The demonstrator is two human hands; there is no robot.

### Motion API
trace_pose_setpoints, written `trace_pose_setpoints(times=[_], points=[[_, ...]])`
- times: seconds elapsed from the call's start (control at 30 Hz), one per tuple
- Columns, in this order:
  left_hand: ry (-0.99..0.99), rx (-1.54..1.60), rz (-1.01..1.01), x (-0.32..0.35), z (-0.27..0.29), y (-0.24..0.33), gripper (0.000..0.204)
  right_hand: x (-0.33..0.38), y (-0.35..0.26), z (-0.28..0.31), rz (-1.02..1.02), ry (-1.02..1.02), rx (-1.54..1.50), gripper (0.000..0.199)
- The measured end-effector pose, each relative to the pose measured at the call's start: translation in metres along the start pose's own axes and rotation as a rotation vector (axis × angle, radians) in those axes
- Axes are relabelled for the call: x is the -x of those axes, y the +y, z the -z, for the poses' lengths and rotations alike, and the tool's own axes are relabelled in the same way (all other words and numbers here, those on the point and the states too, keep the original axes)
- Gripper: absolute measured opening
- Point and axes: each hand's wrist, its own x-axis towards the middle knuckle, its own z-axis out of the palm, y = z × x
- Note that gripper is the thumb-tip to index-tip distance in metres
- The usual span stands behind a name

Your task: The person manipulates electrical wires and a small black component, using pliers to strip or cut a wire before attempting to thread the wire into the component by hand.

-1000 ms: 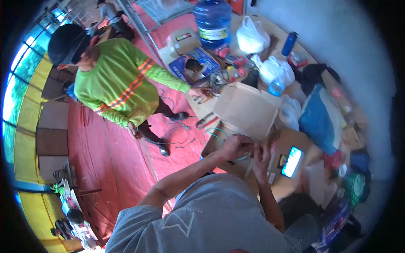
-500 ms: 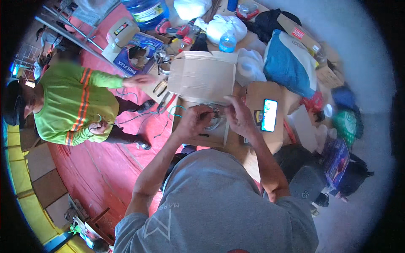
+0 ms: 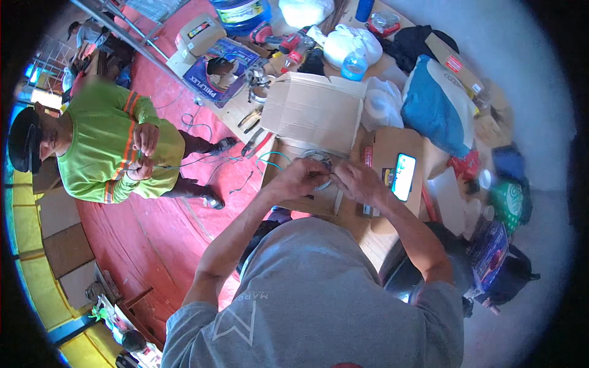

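Left hand (image 3: 299,178), right hand (image 3: 361,183) almost touching, fingers curled, can't tell what's pinched tbh. Pale round coil (image 3: 316,153) right by them, toward hinged edge of open brown cardboard box (image 3: 313,113). Beyond: yellow-handled tool (image 3: 250,117), wooden table's (image 3: 228,114) left edge.

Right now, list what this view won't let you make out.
In the head view:
Whatever the left hand and right hand may hold: hidden by the hands themselves.
Part of the inside of the open cardboard box: covered by both hands.
Top of the blue water jug: cut off by the upper edge.
Screen details on the smartphone: too small and bright.
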Motion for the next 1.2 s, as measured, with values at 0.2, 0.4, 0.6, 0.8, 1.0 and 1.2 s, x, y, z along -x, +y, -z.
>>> trace_pose_setpoints(times=[0.2, 0.4, 0.6, 0.8, 1.0, 1.2], points=[[0.169, -0.19, -0.297, 0.011, -0.015, 0.003, 0.013, 0.008, -0.019, -0.008, -0.554, -0.18, -0.541, 0.02], [0.209, -0.314, -0.385, 0.015, -0.022, -0.01, 0.014, 0.013, -0.022, -0.002, -1.216, -0.217, -1.094, 0.033], [0.242, -0.241, -0.274, 0.017, -0.009, -0.015, 0.014, 0.005, -0.008, -0.017, -1.03, -0.204, -0.778, 0.043], [0.269, -0.227, -0.406, 0.034, -0.006, -0.02, 0.018, -0.055, 0.023, -0.018, -0.826, 0.088, -0.47, 0.027], [0.182, -0.26, -0.583, 0.047, -0.016, -0.041, 0.027, -0.149, 0.036, -0.138, -0.516, -0.172, -0.673, 0.03], [0.105, -0.337, -0.602, 0.048, -0.015, -0.053, 0.033, -0.244, 0.015, -0.265, -1.103, -0.734, -0.774, 0.053]])
